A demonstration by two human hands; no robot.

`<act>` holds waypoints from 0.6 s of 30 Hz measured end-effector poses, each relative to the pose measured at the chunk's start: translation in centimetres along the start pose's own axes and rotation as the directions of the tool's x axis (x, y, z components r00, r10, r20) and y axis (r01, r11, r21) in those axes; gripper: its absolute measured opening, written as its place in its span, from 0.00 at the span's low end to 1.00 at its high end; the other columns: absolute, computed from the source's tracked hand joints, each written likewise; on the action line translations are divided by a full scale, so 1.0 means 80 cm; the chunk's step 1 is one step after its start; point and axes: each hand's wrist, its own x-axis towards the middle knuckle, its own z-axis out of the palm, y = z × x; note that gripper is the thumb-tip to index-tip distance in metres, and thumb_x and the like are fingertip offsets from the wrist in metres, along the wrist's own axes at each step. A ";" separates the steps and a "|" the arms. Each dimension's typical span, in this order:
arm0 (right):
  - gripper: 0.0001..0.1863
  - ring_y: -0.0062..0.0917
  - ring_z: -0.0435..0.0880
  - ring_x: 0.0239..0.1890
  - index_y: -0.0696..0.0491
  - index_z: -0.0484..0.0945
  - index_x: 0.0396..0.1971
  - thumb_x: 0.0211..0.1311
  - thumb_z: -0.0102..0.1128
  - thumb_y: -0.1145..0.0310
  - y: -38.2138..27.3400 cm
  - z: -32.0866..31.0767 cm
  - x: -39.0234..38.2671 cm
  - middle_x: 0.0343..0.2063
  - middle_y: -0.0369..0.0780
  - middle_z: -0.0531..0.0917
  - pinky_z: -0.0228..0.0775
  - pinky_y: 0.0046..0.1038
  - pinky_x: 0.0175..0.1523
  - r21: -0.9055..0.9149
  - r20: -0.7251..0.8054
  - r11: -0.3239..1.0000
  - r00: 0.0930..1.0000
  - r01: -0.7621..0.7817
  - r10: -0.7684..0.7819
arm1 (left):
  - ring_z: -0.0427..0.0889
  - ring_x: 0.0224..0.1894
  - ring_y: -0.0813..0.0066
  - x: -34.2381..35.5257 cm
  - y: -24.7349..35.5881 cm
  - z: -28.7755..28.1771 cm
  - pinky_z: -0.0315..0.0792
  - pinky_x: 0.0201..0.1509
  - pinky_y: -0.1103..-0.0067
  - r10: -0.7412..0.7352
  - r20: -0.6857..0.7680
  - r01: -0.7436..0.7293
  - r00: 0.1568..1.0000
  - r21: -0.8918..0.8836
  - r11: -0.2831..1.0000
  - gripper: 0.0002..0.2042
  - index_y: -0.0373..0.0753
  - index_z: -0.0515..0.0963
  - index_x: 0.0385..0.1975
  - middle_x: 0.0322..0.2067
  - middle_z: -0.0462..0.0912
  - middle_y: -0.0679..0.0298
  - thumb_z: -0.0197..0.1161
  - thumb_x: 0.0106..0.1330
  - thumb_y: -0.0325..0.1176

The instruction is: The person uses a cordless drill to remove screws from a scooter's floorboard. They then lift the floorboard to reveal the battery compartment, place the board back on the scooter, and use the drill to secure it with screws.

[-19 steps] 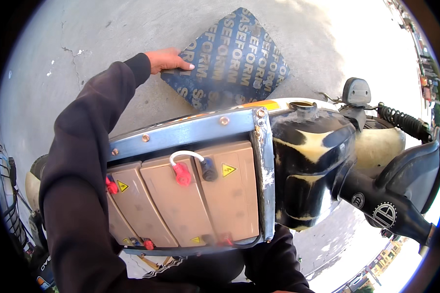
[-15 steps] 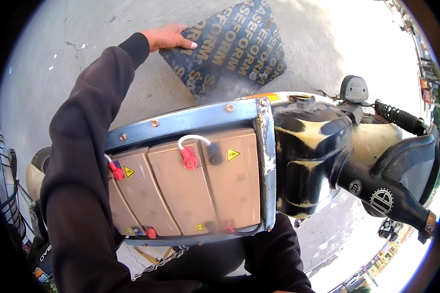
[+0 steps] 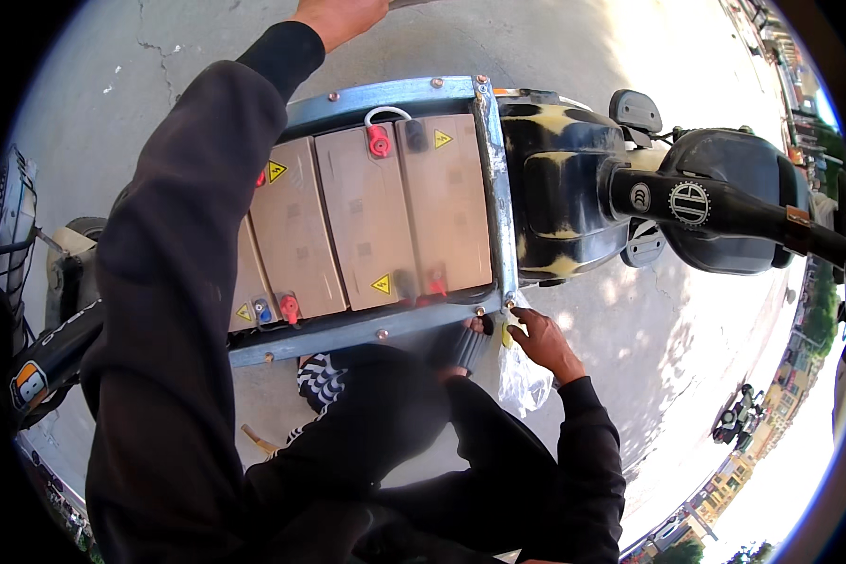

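My left hand [image 3: 343, 17] is at the top edge of the view, closed on a thin dark sliver of the board [image 3: 412, 3]. Nearly all of that board and the fingertips are cut off. Below that arm lie several brown batteries [image 3: 371, 216] side by side in a blue metal frame [image 3: 385, 94]. They carry red terminal caps and yellow warning triangles, and a white cable [image 3: 385, 110] links two of them. My right hand [image 3: 547, 346] is at the frame's near right corner, thumb and forefinger apart beside a bolt. A clear plastic bag [image 3: 524, 381] with a yellow part hangs just below those fingers.
To the right extends the scooter's black body [image 3: 564, 188] with its worn patches and steering column [image 3: 714, 202]. My bent legs [image 3: 367, 404] are close to the frame's near side. A wire basket [image 3: 14, 207] stands at the far left. Another vehicle [image 3: 741, 414] is on the ground at right.
The view has shifted, so frame and batteries appear higher. The patterned board has gone almost wholly past the top edge with my left hand. My right hand and the plastic bag have come into view.
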 end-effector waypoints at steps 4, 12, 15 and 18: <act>0.24 0.44 0.87 0.50 0.60 0.78 0.58 0.68 0.63 0.60 -0.029 -0.036 -0.043 0.47 0.54 0.86 0.77 0.37 0.56 0.249 -0.035 0.957 0.986 -0.151 0.165 | 0.87 0.45 0.58 -0.046 0.054 -0.085 0.80 0.47 0.65 -0.058 -0.106 0.071 0.993 0.123 0.990 0.14 0.42 0.82 0.49 0.42 0.87 0.55 0.64 0.65 0.36; 0.32 0.33 0.82 0.59 0.64 0.63 0.70 0.75 0.59 0.60 -0.164 -0.081 -0.084 0.57 0.49 0.82 0.70 0.30 0.64 0.736 -0.166 0.673 0.983 0.071 0.077 | 0.86 0.55 0.61 -0.223 0.125 -0.227 0.81 0.56 0.71 -0.003 -0.394 0.037 0.919 0.078 0.996 0.24 0.42 0.82 0.58 0.53 0.87 0.61 0.62 0.60 0.19; 0.41 0.37 0.79 0.63 0.62 0.59 0.73 0.74 0.55 0.45 -0.227 -0.104 -0.122 0.62 0.52 0.76 0.70 0.37 0.66 0.799 -0.202 0.572 0.979 0.184 -0.033 | 0.87 0.54 0.57 -0.288 0.138 -0.273 0.81 0.55 0.71 0.153 -0.374 -0.120 0.915 0.111 0.987 0.22 0.39 0.84 0.55 0.50 0.88 0.57 0.60 0.60 0.17; 0.45 0.39 0.76 0.66 0.61 0.59 0.73 0.73 0.53 0.39 -0.278 -0.097 -0.132 0.65 0.53 0.73 0.69 0.40 0.67 0.905 -0.240 0.358 0.971 0.229 -0.015 | 0.87 0.54 0.56 -0.337 0.142 -0.310 0.82 0.54 0.71 0.250 -0.329 -0.222 0.911 0.120 0.968 0.21 0.39 0.84 0.53 0.49 0.88 0.57 0.61 0.60 0.17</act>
